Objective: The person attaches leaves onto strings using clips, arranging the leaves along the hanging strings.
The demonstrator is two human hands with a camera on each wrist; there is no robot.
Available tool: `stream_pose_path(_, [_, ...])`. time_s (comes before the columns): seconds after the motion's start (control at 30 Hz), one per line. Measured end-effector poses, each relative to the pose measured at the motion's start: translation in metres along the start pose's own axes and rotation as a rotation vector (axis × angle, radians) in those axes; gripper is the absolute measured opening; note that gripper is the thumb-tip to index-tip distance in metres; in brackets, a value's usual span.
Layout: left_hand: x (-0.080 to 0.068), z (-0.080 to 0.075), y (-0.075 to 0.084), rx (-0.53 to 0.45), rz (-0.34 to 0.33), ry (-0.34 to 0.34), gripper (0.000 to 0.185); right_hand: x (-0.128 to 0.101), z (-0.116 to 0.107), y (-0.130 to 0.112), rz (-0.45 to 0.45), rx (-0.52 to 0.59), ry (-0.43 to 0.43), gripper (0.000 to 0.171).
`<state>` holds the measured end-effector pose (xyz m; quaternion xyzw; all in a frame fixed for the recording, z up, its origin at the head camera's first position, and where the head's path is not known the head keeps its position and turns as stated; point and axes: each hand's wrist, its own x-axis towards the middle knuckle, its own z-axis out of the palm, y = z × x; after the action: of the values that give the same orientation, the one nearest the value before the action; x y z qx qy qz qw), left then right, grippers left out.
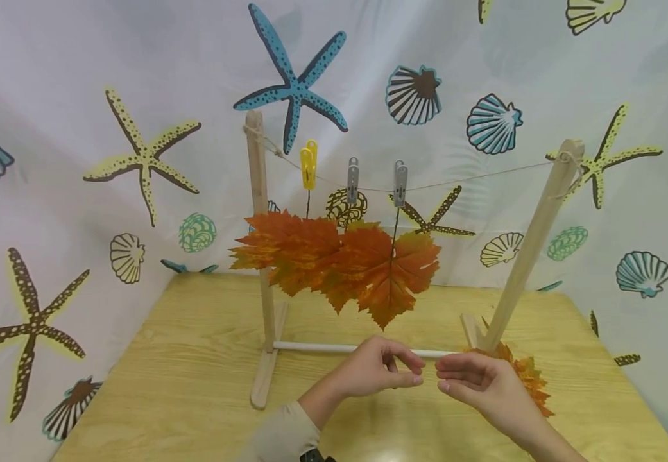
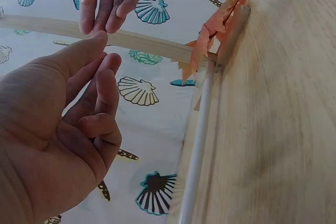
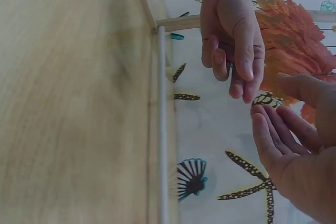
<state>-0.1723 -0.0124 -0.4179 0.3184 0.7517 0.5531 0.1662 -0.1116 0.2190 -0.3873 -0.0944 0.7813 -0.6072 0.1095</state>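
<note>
My left hand [image 1: 376,367] and right hand [image 1: 484,385] hover in front of a wooden frame, fingertips facing each other with a small gap. Neither holds anything; the fingers bend loosely, as the left hand [image 2: 58,114] shows in the left wrist view and the right hand [image 3: 304,150] in the right wrist view. Above and behind them, orange-red artificial leaves [image 1: 391,269] hang overlapping from a string [image 1: 484,174]. A yellow clothespin [image 1: 308,168] and two grey ones, a middle clothespin [image 1: 353,181] and a right clothespin [image 1: 400,184], sit on that string.
The string runs between a left wooden post [image 1: 257,167] and a leaning right post [image 1: 532,244]. A white rod [image 1: 316,347] joins their feet low over the wooden table [image 1: 183,359]. More orange leaves [image 1: 532,385] lie beside my right hand. A patterned cloth [image 1: 195,51] stands behind.
</note>
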Motion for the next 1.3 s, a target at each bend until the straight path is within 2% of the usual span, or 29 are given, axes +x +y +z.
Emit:
stream_pose_path(0.23, [0.002,0.02,-0.029,-0.028,-0.076,0.021,0.018,-0.01,0.002,0.03,0.097,0.0,0.007,0.041])
stream_pose_path(0.47, [0.01,0.047,-0.046,-0.006,-0.113,0.028,0.02,-0.023,-0.008,0.047,0.096,-0.098,0.054,0.047])
stream_pose_path(0.63, [0.02,0.061,-0.049,-0.028,-0.124,0.003,0.02,-0.028,-0.018,0.056,0.1,-0.151,0.088,0.049])
stream_pose_path(0.83, [0.037,0.082,-0.049,-0.093,-0.125,-0.04,0.018,-0.043,-0.031,0.067,0.172,-0.17,0.089,0.054])
stream_pose_path(1.13, [0.072,0.114,-0.045,-0.072,-0.103,-0.062,0.015,-0.069,-0.051,0.079,0.271,-0.241,0.165,0.048])
stream_pose_path(1.3, [0.087,0.125,-0.041,-0.079,-0.075,-0.095,0.018,-0.076,-0.053,0.085,0.332,-0.226,0.201,0.049])
